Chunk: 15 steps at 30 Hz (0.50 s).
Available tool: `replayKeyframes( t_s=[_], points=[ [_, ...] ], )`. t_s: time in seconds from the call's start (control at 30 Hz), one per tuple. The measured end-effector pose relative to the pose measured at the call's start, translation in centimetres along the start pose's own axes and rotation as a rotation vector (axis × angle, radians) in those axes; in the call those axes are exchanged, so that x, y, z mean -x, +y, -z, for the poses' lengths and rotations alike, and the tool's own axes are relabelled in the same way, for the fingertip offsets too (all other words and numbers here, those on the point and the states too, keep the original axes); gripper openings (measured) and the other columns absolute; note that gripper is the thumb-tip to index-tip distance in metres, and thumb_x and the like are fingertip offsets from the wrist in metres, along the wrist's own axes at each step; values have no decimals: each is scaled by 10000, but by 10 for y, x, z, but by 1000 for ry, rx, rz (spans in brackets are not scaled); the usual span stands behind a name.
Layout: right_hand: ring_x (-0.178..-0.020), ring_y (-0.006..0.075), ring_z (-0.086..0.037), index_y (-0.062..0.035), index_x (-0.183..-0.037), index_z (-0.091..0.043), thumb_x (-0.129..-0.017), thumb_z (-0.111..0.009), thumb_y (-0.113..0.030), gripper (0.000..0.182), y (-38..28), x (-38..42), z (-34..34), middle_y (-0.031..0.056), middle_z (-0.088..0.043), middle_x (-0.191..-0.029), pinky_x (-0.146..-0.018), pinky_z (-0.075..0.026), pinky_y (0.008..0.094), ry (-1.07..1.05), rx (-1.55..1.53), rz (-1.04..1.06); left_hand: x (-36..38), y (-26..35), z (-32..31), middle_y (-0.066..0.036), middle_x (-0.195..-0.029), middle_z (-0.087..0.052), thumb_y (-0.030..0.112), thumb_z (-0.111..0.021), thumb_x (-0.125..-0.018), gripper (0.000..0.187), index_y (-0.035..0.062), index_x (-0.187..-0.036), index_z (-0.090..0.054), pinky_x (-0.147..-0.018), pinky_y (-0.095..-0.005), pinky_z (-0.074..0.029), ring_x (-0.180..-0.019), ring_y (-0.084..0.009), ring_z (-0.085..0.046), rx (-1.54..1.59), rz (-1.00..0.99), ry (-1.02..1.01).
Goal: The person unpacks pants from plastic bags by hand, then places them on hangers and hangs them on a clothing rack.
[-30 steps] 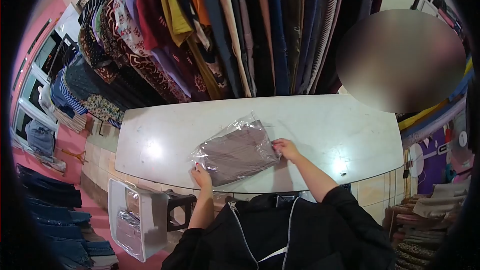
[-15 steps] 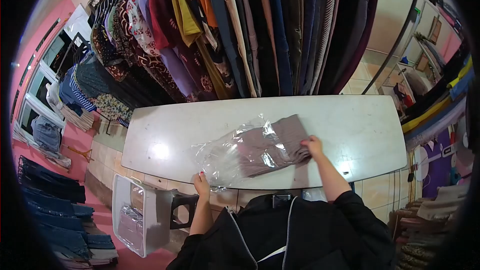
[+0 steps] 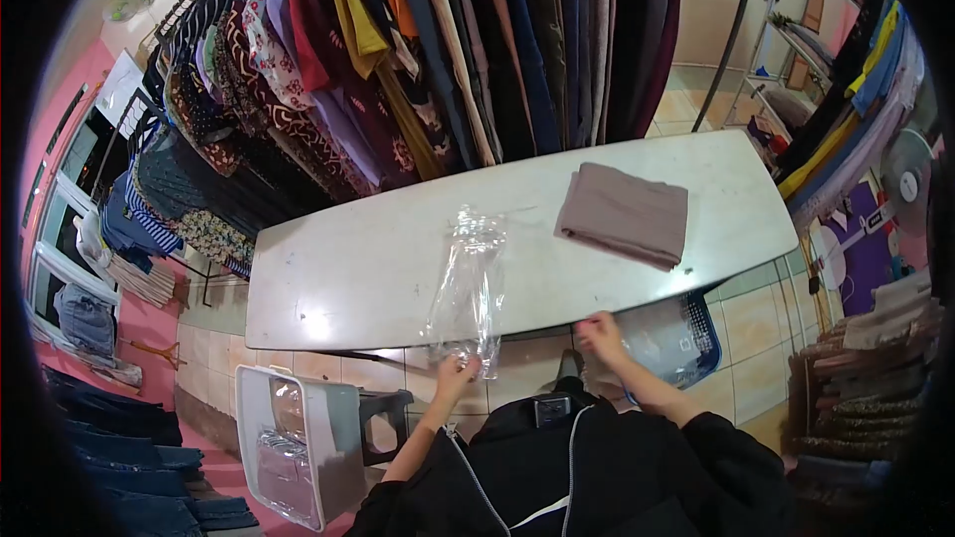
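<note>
A folded mauve-brown garment [image 3: 625,214] lies on the right half of the white table [image 3: 348,239], outside any bag. Near the middle, an empty clear plastic bag [image 3: 468,283] stretches across the tabletop and over the front edge. My left hand [image 3: 456,373] grips its lower end with closed fingers, just off the table edge. To the right, my right hand [image 3: 600,333] is near the front edge, below the garment and apart from it; its fingers are blurred and partly curled, and whether they hold anything is unclear.
Behind the table hangs a long rack of clothes [image 3: 537,50]. A blue basket [image 3: 708,343] with clear plastic is under the table's right front. A white bin [image 3: 343,438] holding wrapped garments and a dark stool [image 3: 386,423] stand at the lower left.
The garment has left the plastic bag and now lies farther right and back. My right hand has let go of it and come down toward the front edge. The view has shifted.
</note>
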State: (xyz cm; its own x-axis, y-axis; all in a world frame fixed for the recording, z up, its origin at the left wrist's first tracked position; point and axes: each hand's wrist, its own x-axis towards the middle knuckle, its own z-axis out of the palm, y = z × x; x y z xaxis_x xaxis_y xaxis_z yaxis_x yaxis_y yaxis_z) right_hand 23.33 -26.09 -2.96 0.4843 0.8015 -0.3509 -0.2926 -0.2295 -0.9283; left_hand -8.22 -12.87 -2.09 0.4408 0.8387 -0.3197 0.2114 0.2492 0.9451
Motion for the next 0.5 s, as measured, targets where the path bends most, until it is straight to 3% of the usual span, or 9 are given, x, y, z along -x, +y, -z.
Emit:
replayKeyframes(
  t_s=[0.07,0.13,0.2,0.23,0.3,0.33,0.37,0.43,0.5],
  points=[
    [-913,237,-625,-9,-1257,-375,-746,-772,-359,735,9,18,-55,210,-580,-1110,-770,-516,357,-171,296,75,13,-20,-14,-2,-678,-592,230,-692,-824,230,24,-859,-595,-553,-268,-452,-624,-87,-560,-15,-63,-93],
    [-1037,278,-589,-18,-1336,-306,-718,-777,-377,856,-8,43,-106,232,-471,-1273,-853,-491,371,-253,316,273,28,-15,-22,-23,-664,-597,241,-714,-793,270,16,-886,-598,-566,-284,-465,-622,-99,-576,-348,-109,-152],
    [-1097,344,-552,-33,-1383,-241,-716,-758,-318,890,-2,46,-131,242,-360,-1365,-883,-478,376,-219,601,722,41,-19,-31,-43,-661,-605,256,-730,-767,317,9,-915,-598,-574,-294,-473,-622,-109,-587,-550,-152,-230],
    [-983,402,-587,-73,-1361,-282,-727,-723,-230,788,-9,57,-137,251,-510,-1205,-825,-492,407,-153,610,738,45,-23,-35,-53,-664,-610,266,-736,-756,341,7,-930,-598,-576,-297,-474,-623,-112,-591,-587,-174,-277],
    [-897,391,-615,-103,-1338,-322,-760,-698,-191,696,21,51,-124,217,-557,-1134,-757,-513,400,-202,700,411,51,-14,-45,-58,-744,-646,317,-720,-780,371,15,-964,-605,-608,-298,-483,-679,-122,-609,-668,-145,-438],
    [-854,385,-629,-118,-1327,-342,-776,-685,-171,651,31,50,-112,200,-580,-1099,-723,-523,396,-224,735,245,51,-21,-47,-52,-775,-650,333,-706,-796,371,22,-973,-607,-618,-292,-484,-699,-120,-611,-576,-5,-552],
    [-708,346,-640,-155,-1273,-404,-797,-622,-83,528,42,56,-90,140,-632,-863,-625,-517,417,-171,685,243,51,-31,-48,-45,-807,-655,349,-691,-812,373,28,-982,-609,-628,-285,-484,-719,-118,-612,-483,140,-662],
    [-639,295,-629,-145,-1207,-482,-784,-608,-40,454,116,51,-35,96,-632,-755,-583,-507,416,-87,387,257,48,-29,-52,-91,-958,-673,325,-627,-882,360,18,-1067,-603,-710,-255,-493,-801,-144,-639,-378,494,-928],
    [-655,239,-633,-110,-1098,-544,-769,-642,-46,349,116,82,31,78,-614,-776,-561,-508,374,32,245,-305,42,-26,-54,-47,-924,-666,366,-622,-875,374,40,-1057,-612,-676,-229,-473,-795,-104,-620,-467,577,-980]
  ],
)
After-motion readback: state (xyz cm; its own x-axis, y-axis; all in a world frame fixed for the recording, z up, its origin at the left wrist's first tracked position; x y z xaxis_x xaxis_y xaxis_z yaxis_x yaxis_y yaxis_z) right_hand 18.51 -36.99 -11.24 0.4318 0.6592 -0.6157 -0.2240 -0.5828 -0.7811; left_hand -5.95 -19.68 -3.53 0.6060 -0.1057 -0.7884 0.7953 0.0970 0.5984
